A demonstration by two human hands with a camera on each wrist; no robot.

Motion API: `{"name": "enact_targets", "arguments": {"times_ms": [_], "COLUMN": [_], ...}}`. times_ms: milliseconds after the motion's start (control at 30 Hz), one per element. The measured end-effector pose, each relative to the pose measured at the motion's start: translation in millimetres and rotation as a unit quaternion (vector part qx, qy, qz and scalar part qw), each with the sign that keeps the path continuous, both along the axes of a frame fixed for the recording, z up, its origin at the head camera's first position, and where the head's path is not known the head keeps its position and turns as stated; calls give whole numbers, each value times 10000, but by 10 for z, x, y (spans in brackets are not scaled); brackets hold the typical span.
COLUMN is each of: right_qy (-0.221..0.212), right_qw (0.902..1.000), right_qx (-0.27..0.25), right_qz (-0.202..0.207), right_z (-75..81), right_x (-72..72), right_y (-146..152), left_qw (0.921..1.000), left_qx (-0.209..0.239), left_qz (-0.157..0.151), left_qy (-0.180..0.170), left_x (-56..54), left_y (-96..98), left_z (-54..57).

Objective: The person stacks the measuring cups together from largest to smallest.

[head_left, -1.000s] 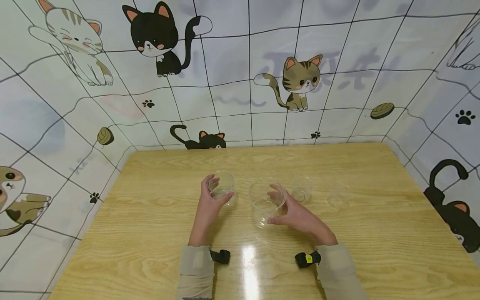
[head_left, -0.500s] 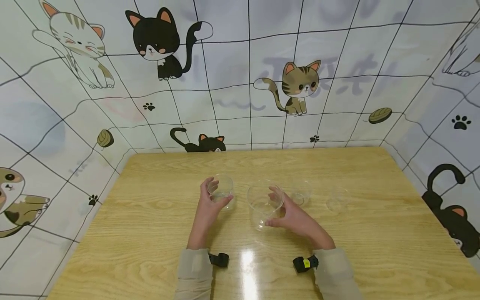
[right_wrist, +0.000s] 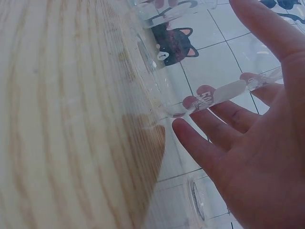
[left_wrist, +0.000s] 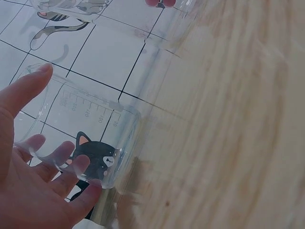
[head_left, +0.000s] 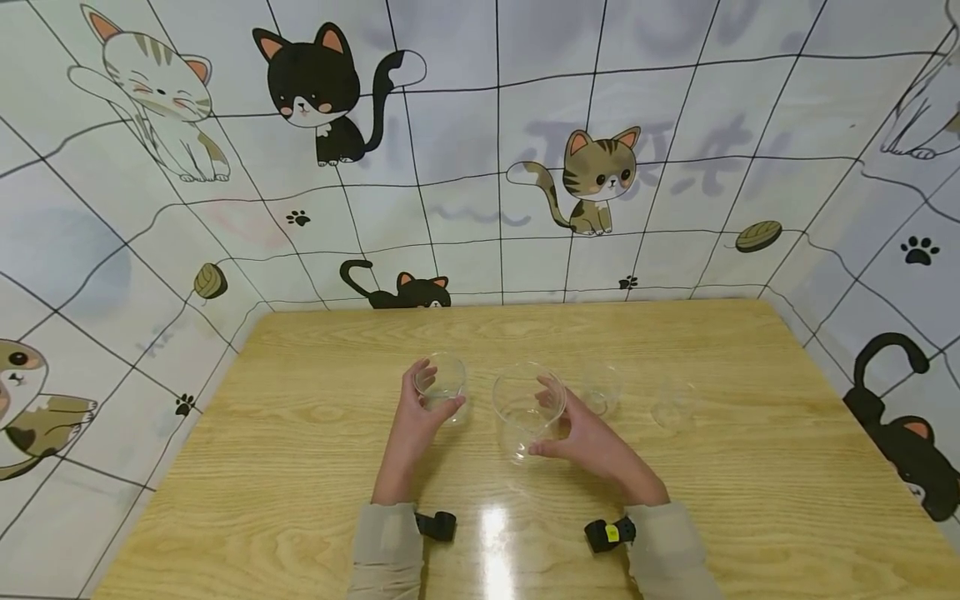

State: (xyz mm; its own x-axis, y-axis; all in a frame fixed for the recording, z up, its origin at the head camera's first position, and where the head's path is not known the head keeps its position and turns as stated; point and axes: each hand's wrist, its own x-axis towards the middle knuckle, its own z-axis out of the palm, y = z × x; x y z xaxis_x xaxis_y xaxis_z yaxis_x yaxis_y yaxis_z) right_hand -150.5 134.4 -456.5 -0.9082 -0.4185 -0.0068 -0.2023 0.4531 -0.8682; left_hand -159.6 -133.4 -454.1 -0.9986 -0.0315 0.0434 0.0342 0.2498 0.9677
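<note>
My left hand (head_left: 416,418) grips a small clear beaker (head_left: 447,385), with thumb and fingers on opposite sides of it. In the left wrist view, a graduated scale shows on that beaker (left_wrist: 90,114), which stands upright on the wooden table. Just to the right, a larger clear beaker (head_left: 516,417) is upright in my right hand (head_left: 592,437), whose thumb is on the near side and fingers on the far side. White printing marks the large beaker's wall (right_wrist: 224,93) in the right wrist view.
Two more clear glass vessels stand right of my right hand: one (head_left: 602,392) close behind it, another (head_left: 673,407) further right. Both are faint, so their kind is hard to tell. Cat-patterned walls (head_left: 465,200) border the wooden table (head_left: 315,400) at the back and sides.
The head view has tilted up a little, so everything sits slightly lower in it. Both hands keep their hold, and the beakers have not visibly moved on the table.
</note>
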Motion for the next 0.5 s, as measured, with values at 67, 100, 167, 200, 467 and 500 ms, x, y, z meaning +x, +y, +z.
{"name": "enact_targets", "arguments": {"times_ms": [67,100,167,200,467,500], "right_qy": [-2,-1,0,-13,-165,-165], "right_qw": [10000,10000,9999,9999,9999,9998], "right_qx": [-43,-67,-126,-152,-8,7], "right_qz": [26,37,60,68,-49,-65], "right_z": [-2,0,3,4,10,4], "right_x": [-6,-8,-12,-13,4,6], "right_y": [5,8,12,13,11,10], "left_qw": [9999,9999,9997,9996,9995,9995], "left_qx": [-101,-149,-222,-240,-266,-281], "left_qz": [31,48,70,81,66,77], "left_qy": [32,52,97,106,138,133], "left_x": [-20,-27,-34,-36,-17,-14], "left_y": [1,3,10,14,38,42], "left_z": [-47,-64,-83,-86,-82,-84]}}
